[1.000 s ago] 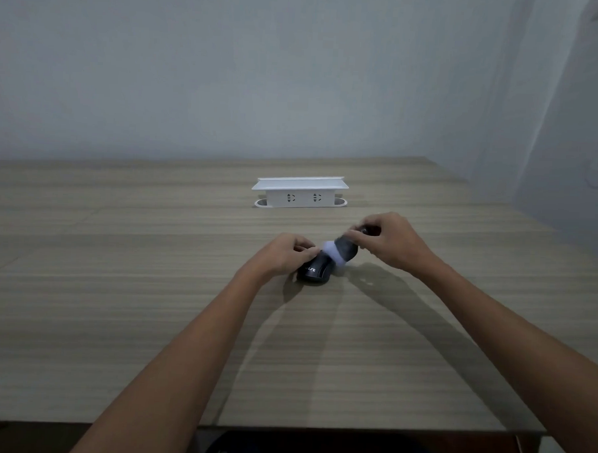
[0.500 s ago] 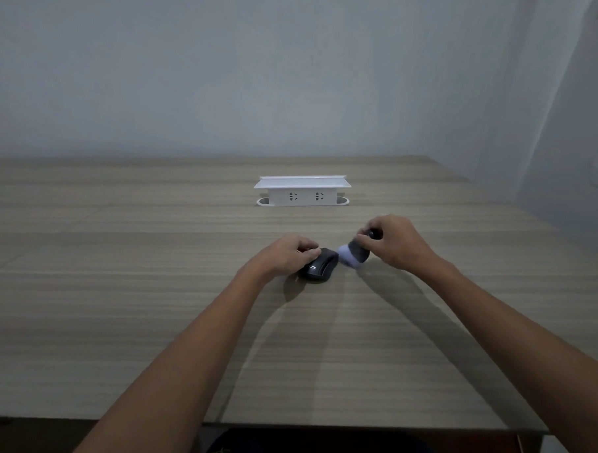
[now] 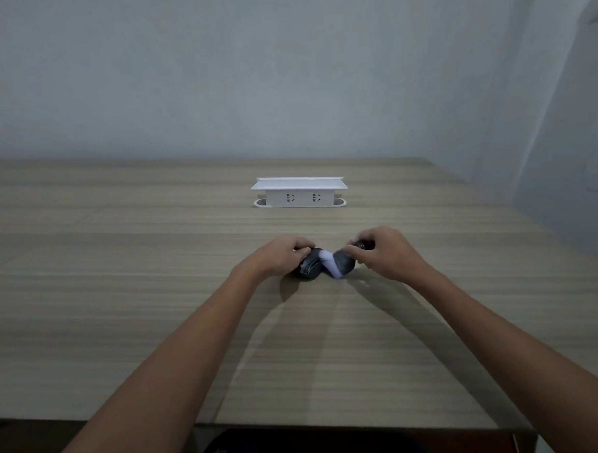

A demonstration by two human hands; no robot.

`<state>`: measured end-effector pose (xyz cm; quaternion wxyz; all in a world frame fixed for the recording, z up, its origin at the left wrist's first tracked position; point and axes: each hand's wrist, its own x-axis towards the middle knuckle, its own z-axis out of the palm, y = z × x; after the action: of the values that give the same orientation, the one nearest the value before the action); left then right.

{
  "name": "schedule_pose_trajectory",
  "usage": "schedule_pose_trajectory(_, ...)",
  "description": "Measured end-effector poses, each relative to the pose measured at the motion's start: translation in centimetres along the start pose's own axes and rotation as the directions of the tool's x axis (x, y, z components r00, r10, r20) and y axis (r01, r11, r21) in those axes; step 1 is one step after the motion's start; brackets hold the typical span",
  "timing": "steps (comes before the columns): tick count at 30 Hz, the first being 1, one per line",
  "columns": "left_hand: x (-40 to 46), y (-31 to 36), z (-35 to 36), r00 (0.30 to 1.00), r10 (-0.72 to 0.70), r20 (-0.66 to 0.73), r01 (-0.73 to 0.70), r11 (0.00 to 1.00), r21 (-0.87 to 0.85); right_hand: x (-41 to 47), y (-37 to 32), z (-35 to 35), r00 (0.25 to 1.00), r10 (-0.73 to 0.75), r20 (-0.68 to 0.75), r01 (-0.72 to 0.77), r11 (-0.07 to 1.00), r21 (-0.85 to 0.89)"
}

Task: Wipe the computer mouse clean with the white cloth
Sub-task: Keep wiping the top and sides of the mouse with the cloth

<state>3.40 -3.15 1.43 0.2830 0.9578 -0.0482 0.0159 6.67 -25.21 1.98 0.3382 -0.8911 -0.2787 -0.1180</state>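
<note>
A wide wooden table [image 3: 151, 288] with pale grey-brown grain fills most of the room in front of the person, backed by a plain grey-white wall [image 3: 229, 69]. Two bare forearms reach out over it from the near edge and meet a little right of the middle. Toward the far side stands a white rectangular plastic socket box [image 3: 298, 192] with a flat lid and two outlets facing this way, well apart from the hands.

The left hand [image 3: 279, 258] is curled over the near end of the dark grey rounded computer mouse [image 3: 311, 266], fingers closed on it and holding it against the tabletop. The right hand [image 3: 385, 252] has its fingers pinched together at the mouse's far end, on dark material I cannot tell apart from the mouse. Between the two hands the small white cloth [image 3: 333, 262] lies as a band across the mouse's back, its lower end touching the table.
</note>
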Motion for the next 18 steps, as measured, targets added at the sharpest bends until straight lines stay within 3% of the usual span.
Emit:
schedule_pose_trajectory(6,-0.1,-0.8,-0.3,1.0,-0.003,-0.021,0.003,1.0,0.005,0.1,1.3,0.0,0.98,0.112,-0.164,-0.105,0.993,0.051)
schedule_pose_trajectory(12,-0.5,-1.4,-0.7,0.999,-0.02,-0.039,0.019,1.0,-0.008,0.1,2.3,0.4,0.938,0.335,-0.093,-0.311,0.927,0.209)
schedule_pose_trajectory(18,-1.0,-1.8,-0.6,0.997,-0.024,-0.069,0.023,1.0,-0.014,-1.1,2.8,1.5,0.938,0.333,-0.097,-0.322,0.94,0.11)
